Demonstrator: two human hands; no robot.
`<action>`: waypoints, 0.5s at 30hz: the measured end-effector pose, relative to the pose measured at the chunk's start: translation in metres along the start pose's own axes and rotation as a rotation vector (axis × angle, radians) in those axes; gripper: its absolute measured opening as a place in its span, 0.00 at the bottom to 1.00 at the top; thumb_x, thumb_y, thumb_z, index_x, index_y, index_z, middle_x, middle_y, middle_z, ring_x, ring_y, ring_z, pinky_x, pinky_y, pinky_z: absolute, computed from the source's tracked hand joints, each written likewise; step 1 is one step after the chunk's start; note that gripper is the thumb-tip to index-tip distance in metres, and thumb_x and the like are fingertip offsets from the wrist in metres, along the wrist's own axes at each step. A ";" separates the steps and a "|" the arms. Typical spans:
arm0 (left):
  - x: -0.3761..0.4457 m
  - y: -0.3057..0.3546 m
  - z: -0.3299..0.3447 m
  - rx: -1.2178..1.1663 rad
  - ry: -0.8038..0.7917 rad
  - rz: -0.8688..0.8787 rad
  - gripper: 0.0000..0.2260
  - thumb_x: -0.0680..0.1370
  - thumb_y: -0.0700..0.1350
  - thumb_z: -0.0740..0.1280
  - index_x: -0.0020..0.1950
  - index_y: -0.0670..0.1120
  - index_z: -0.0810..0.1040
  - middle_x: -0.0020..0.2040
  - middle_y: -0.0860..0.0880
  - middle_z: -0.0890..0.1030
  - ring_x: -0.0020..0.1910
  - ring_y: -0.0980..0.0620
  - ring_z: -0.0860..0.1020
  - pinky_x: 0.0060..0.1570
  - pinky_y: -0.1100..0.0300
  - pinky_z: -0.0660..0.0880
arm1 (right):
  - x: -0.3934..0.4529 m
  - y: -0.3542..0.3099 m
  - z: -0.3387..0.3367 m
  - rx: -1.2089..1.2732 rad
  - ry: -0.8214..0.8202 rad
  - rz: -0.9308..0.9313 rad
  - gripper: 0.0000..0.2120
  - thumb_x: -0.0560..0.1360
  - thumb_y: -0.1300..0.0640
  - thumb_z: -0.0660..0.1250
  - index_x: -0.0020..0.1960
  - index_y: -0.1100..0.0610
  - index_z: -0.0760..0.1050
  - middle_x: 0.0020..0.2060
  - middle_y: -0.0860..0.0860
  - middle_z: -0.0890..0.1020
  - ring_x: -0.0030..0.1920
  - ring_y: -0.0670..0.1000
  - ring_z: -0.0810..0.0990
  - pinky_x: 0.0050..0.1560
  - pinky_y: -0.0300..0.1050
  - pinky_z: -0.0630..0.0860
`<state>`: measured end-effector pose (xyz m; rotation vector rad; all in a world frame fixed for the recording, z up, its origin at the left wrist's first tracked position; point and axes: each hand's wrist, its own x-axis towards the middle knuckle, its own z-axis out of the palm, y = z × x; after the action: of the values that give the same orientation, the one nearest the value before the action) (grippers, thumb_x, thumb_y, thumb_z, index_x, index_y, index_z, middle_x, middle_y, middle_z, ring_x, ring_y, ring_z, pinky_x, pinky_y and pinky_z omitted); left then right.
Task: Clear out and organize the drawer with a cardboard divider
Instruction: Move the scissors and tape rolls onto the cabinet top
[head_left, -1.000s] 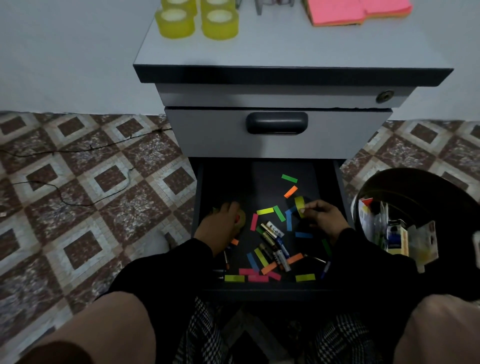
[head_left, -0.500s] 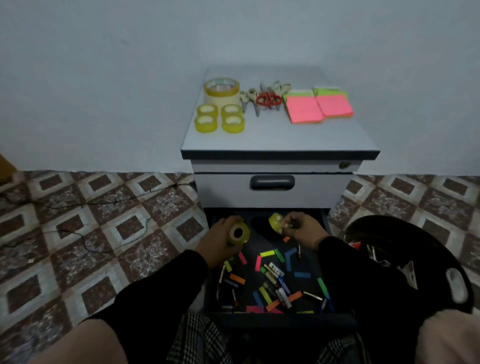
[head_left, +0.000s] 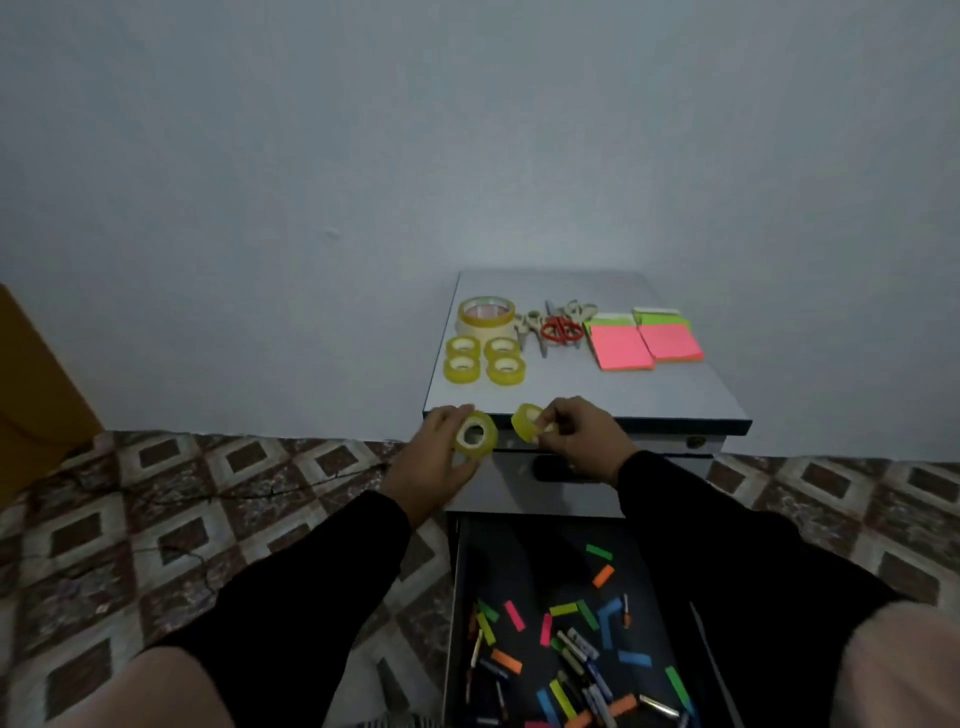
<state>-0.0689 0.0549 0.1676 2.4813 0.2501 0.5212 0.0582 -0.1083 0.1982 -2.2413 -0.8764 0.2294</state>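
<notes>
Head view: I've got left hand (head_left: 434, 464) gripping one tape roll (head_left: 475, 435), right hand (head_left: 576, 434) pinching another roll (head_left: 528, 422), both raised toward the four tape rolls (head_left: 484, 360) grouped on the cabinet top (head_left: 649, 395), likely joining them

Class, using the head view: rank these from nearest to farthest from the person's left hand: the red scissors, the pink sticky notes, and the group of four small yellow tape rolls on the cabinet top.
From the left hand:
1. Four small yellow tape rolls, just above it on the cabinet's left side.
2. Red scissors, middle, toward the back.
3. Pink sticky notes, right side.
</notes>
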 end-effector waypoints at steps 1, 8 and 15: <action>0.004 0.000 -0.006 0.004 0.023 -0.011 0.29 0.74 0.49 0.65 0.72 0.41 0.64 0.65 0.42 0.70 0.64 0.45 0.71 0.61 0.56 0.70 | 0.006 -0.007 -0.001 -0.005 0.012 -0.008 0.09 0.72 0.59 0.70 0.50 0.61 0.77 0.52 0.56 0.75 0.54 0.57 0.76 0.48 0.40 0.69; 0.033 -0.016 -0.021 0.012 0.113 -0.142 0.26 0.75 0.48 0.68 0.71 0.43 0.65 0.63 0.44 0.75 0.61 0.43 0.73 0.57 0.54 0.70 | 0.039 -0.026 0.005 -0.116 0.011 -0.004 0.10 0.72 0.59 0.69 0.52 0.61 0.77 0.55 0.57 0.73 0.54 0.57 0.74 0.47 0.37 0.64; 0.054 -0.035 -0.010 0.011 0.079 -0.119 0.27 0.74 0.46 0.70 0.70 0.47 0.65 0.58 0.45 0.79 0.55 0.43 0.77 0.53 0.48 0.74 | 0.057 -0.024 0.017 -0.128 0.002 0.009 0.10 0.70 0.61 0.71 0.51 0.61 0.77 0.56 0.56 0.77 0.56 0.57 0.75 0.49 0.41 0.68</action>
<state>-0.0263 0.1041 0.1716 2.4410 0.4299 0.5691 0.0817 -0.0498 0.2068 -2.3636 -0.9023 0.1800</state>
